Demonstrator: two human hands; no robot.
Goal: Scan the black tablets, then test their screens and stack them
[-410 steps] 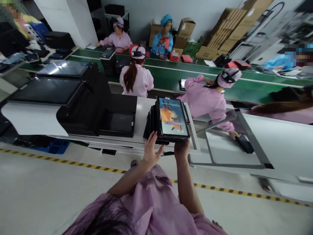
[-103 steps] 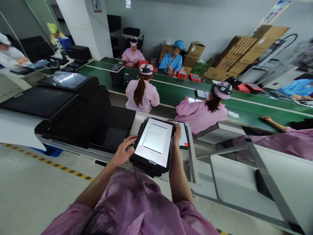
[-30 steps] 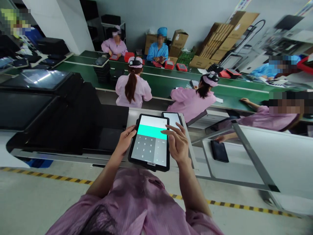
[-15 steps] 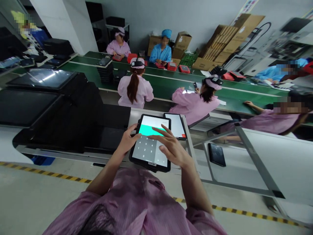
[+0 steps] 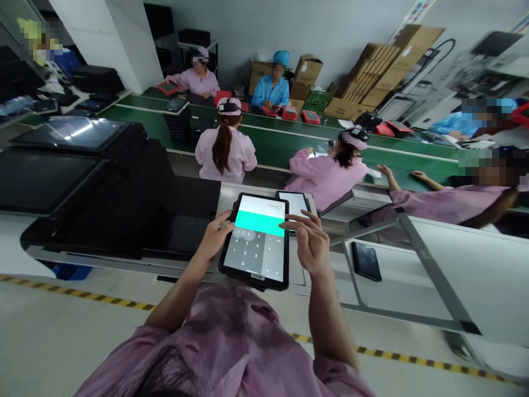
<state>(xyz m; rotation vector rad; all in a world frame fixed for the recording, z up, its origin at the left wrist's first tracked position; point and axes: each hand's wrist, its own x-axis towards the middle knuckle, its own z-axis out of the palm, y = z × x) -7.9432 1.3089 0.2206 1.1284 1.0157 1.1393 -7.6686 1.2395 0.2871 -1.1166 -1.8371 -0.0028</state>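
A black-framed tablet (image 5: 255,253) lies tilted in front of me with a calculator on its lit screen, a green band across the upper part. My left hand (image 5: 217,234) grips its left edge, thumb over the frame. At the right edge is my right hand (image 5: 309,237), its fingers apart and pointing left, the index fingertip near the green band. Whether that fingertip touches the screen I cannot tell. Behind the right hand a second tablet (image 5: 294,203) with a white screen lies partly hidden. Part of another dark thing shows under the first tablet's lower edge.
Large black screens (image 5: 49,176) lie stacked to my left. A metal-framed cart (image 5: 433,286) stands at right, with a dark tablet (image 5: 366,261) on it. Ahead, co-workers sit along a green conveyor table (image 5: 273,143) holding red-cased devices and a stack of tablets (image 5: 177,121).
My right hand has moved right, off the keypad to the tablet's edge. Characters on the display line have changed. A co-worker at the back has shifted a red-cased device left.
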